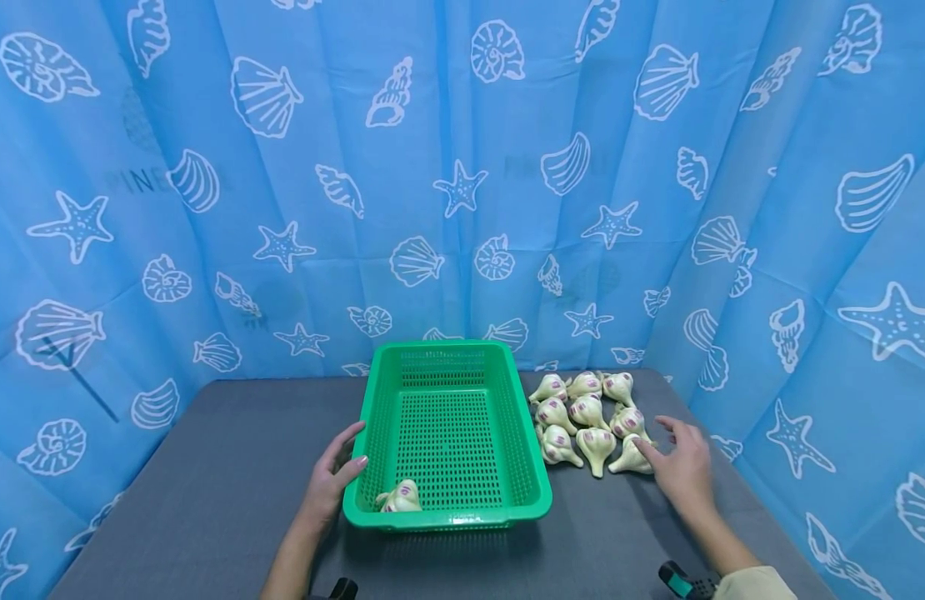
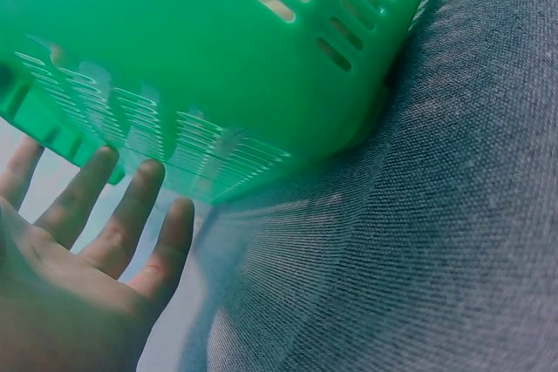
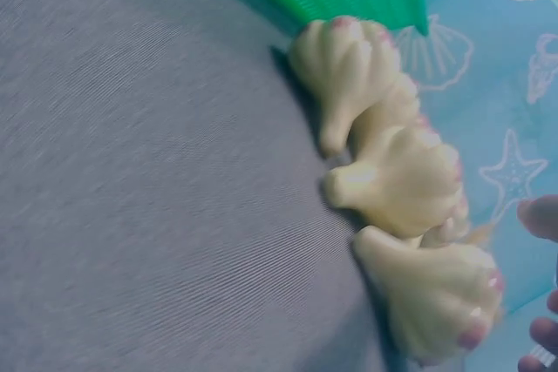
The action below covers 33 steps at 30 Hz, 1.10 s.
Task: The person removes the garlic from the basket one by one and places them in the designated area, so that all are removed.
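Note:
A green plastic basket with slotted walls stands in the middle of the table. One garlic bulb lies inside at its near left corner. My left hand is at the basket's left wall, fingers spread and fairly straight; in the left wrist view the fingertips come up to the slotted side. Right of the basket, several garlic bulbs, whitish with purple patches, lie in close rows. My right hand is beside the nearest right garlic bulb, thumb and fingers apart, with nothing held.
A grey cloth covers the table. Behind and at both sides hangs a blue curtain with white shells and starfish. The bulbs lie close along the basket's right wall.

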Motion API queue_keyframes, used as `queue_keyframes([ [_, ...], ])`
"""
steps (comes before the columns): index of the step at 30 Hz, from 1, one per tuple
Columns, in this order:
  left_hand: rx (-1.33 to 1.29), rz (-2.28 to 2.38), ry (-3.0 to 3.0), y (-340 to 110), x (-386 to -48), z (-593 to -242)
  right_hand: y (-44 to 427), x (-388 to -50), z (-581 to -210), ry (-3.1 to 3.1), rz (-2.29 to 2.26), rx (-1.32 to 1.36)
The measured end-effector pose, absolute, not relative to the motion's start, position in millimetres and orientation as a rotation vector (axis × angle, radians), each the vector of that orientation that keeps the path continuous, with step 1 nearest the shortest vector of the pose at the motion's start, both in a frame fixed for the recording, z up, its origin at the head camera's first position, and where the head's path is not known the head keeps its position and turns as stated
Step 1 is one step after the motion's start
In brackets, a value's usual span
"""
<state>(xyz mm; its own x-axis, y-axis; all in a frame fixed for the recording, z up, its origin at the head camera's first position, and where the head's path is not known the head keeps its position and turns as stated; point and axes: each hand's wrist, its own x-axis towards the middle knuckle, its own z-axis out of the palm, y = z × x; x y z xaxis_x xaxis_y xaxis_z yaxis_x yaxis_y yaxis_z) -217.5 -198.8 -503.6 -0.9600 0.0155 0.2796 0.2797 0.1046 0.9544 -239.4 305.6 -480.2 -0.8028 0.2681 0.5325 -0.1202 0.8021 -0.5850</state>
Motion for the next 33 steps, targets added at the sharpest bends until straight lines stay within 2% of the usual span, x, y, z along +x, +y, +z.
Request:
queue_keyframes([
  [21,-0.326,-1.983,-2.160,-196.4,-216.1,-505.4,280.9,-254.3,-434.7,-2.332,0.930,-0.038],
  [33,-0.316,-1.970,-2.160,-197.7,-217.8,-503.0,261.8,-271.2,-407.4,-2.504,0.977,0.223],
])
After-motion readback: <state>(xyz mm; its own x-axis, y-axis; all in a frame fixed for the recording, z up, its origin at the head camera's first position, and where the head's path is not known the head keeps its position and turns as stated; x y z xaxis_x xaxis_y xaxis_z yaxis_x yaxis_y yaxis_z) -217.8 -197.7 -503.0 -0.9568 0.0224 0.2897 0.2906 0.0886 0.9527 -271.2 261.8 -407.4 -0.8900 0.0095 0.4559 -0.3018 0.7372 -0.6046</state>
